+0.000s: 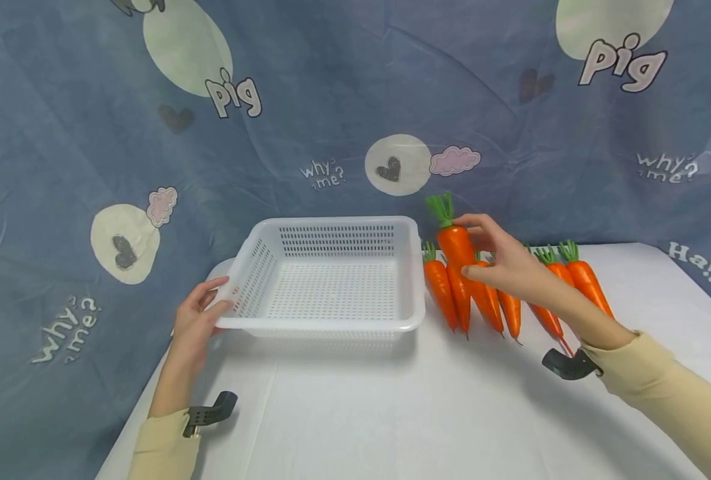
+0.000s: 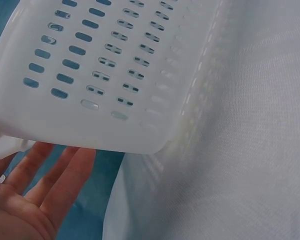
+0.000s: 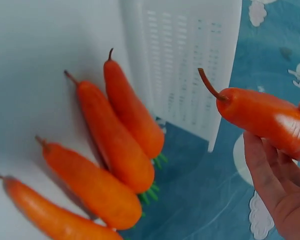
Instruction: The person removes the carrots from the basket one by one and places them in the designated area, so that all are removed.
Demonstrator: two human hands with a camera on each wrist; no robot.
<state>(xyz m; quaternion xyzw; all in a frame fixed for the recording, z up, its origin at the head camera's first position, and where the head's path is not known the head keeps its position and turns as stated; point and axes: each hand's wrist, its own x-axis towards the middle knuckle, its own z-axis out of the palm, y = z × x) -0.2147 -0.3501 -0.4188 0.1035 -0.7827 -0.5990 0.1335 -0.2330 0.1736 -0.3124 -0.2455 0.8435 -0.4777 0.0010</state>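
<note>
My right hand (image 1: 502, 260) holds an orange carrot (image 1: 456, 245) with a green top, raised above the table beside the basket's right side. In the right wrist view, the held carrot's (image 3: 260, 112) thin root tip points toward the basket. A white plastic basket (image 1: 319, 325) with slotted walls stands on the table, and its inside shows no carrots. At its left rim, my left hand (image 1: 195, 320) grips the edge between thumb and fingers. The left wrist view shows its fingers (image 2: 70, 182) under the rim, with the thumb hidden there.
Several carrots (image 1: 439, 287) lie side by side right of the basket, partly behind my right arm. Farther right lie more carrots (image 1: 589, 287). A white cloth covers the table (image 1: 343, 407), and a blue printed curtain (image 1: 331, 87) hangs behind it.
</note>
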